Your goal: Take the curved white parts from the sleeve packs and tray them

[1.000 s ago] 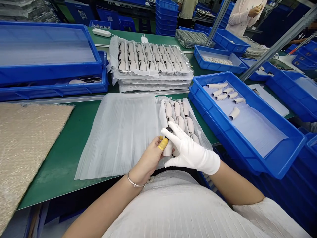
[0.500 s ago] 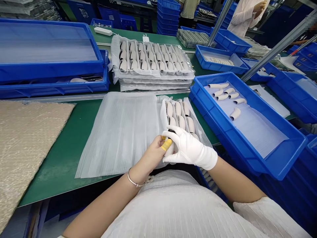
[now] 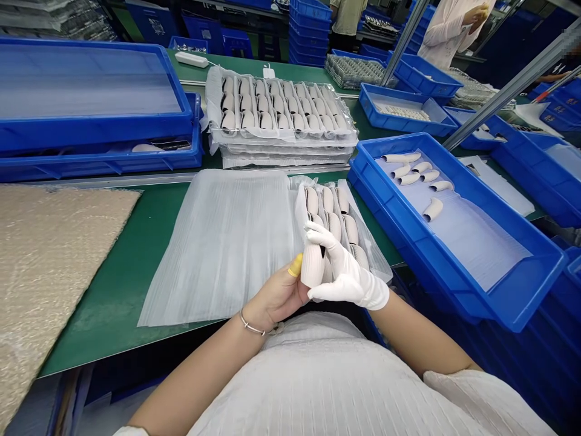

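Note:
A cream, finely ribbed hollow curved piece (image 3: 312,266) is held up between my two hands, a dark opening showing at its top right. My left hand (image 3: 282,290), bare with a yellow finger cot on the thumb, is closed about its left and lower side; most of those fingers are hidden. My right hand (image 3: 347,272), in a white glove, spans the piece from top to bottom with fingers and thumb. Just beyond, similar pieces (image 3: 333,225) stand in rows, parted by white foam sheet. To the left lies a flat translucent foam sheet (image 3: 227,242) on the green table (image 3: 104,290).
At the right, a blue tray (image 3: 512,297) holds several loose curved pieces. Stacked packed layers (image 3: 285,151) stand at the back. Blue lidded bins (image 3: 91,130) and a beige padded sheet (image 3: 54,242) occupy the left. A metal post (image 3: 499,91) slants at right; a person (image 3: 454,30) stands beyond.
The curved piece has turned so its ribbed side faces me. My left thumb has shifted left off its front, and my right hand has moved slightly left, wrapping its top and bottom.

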`<state>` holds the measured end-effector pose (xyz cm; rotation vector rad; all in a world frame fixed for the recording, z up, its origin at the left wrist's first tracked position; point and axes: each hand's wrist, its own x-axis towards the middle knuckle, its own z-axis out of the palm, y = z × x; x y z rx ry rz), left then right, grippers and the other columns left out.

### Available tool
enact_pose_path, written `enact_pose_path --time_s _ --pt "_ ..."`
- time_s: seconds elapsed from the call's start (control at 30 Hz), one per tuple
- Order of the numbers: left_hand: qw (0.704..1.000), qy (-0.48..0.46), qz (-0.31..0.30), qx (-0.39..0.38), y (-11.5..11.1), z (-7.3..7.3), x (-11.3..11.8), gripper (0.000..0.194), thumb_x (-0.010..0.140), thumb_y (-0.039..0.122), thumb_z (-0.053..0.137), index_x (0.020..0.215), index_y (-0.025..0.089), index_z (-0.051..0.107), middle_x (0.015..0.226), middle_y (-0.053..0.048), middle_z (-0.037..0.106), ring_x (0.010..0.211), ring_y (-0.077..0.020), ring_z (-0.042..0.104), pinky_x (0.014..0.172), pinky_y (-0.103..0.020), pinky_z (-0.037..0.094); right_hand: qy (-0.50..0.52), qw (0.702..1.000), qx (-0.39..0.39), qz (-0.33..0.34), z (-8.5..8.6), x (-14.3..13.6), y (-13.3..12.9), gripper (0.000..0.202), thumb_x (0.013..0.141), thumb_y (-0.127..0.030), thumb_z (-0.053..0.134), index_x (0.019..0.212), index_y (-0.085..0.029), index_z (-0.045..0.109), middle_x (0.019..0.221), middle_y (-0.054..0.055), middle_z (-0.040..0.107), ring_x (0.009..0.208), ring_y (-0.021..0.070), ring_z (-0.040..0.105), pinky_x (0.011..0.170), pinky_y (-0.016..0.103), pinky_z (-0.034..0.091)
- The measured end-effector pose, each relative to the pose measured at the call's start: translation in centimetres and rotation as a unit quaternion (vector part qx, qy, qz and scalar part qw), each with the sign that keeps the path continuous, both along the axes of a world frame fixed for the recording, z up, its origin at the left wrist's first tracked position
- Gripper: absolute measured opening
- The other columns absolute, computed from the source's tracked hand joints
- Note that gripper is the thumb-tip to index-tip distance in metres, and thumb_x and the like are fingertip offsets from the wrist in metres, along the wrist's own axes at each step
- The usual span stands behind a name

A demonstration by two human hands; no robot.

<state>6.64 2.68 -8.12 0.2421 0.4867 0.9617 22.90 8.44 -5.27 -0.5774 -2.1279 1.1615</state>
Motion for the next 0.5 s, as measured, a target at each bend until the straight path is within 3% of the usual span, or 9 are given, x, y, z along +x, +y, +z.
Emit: enact_pose_path --time_s 0.07,0.17,0.3,0.4,0.5 --pt "1.0 -0.007 0.002 -0.006 0.0 0.2 -0.2 0.042 0.079 0.056 0.076 0.085 0.015 0.071 0.076 -0.005 0.068 0.066 -0.0143 0.062 0.061 -0.025 0.051 -0.011 1.0 -0.008 0.014 -0.2 0.2 -0.1 0.093 0.077 -0.046 0.083 0.153 -0.034 0.031 0.167 0.009 0.019 0.155 0.0317 0.018 0.124 0.055 0.02" --pt "1.0 -0.014 -0.007 -0.014 0.0 0.3 -0.6 0.053 0.079 0.059 0.075 0.098 0.01 0.073 0.087 -0.012 0.073 0.075 -0.0182 0.068 0.065 -0.026 0.053 -0.004 1.0 -0.001 0.018 -0.2 0.3 -0.2 0.091 0.078 -0.044 0.083 0.153 -0.036 0.032 0.167 0.006 0.02 0.155 0.0315 0.015 0.124 0.057 0.019" --pt "1.0 -0.002 0.009 -0.021 0.0 0.3 -0.7 0.053 0.077 0.06 0.076 0.093 0.01 0.073 0.075 -0.009 0.071 0.062 -0.0158 0.065 0.059 -0.026 0.053 -0.007 1.0 -0.009 0.001 0.1 0.1 -0.5 0.086 0.079 -0.041 0.083 0.151 -0.035 0.037 0.168 0.006 0.018 0.155 0.0312 0.015 0.125 0.056 0.019" --pt "0.999 0.0 0.032 -0.024 0.0 0.6 -0.4 0.047 0.075 0.055 0.081 0.095 0.014 0.072 0.078 -0.006 0.072 0.065 -0.0158 0.065 0.059 -0.026 0.054 0.008 0.999 -0.044 -0.009 0.4 -0.1 -0.7 0.08 0.075 -0.043 0.085 0.145 -0.031 0.046 0.166 0.007 0.022 0.154 0.0314 0.02 0.124 0.054 0.023" --pt "0.999 -0.009 0.041 -0.027 -0.1 0.8 -0.1 0.044 0.073 0.049 0.085 0.096 0.014 0.072 0.082 -0.005 0.071 0.071 -0.0152 0.066 0.067 -0.026 0.056 0.03 0.996 -0.07 -0.04 0.8 -0.4 -0.7 0.064 0.08 -0.039 0.082 0.137 -0.03 0.054 0.164 0.007 0.029 0.152 0.0287 0.027 0.125 0.05 0.024"
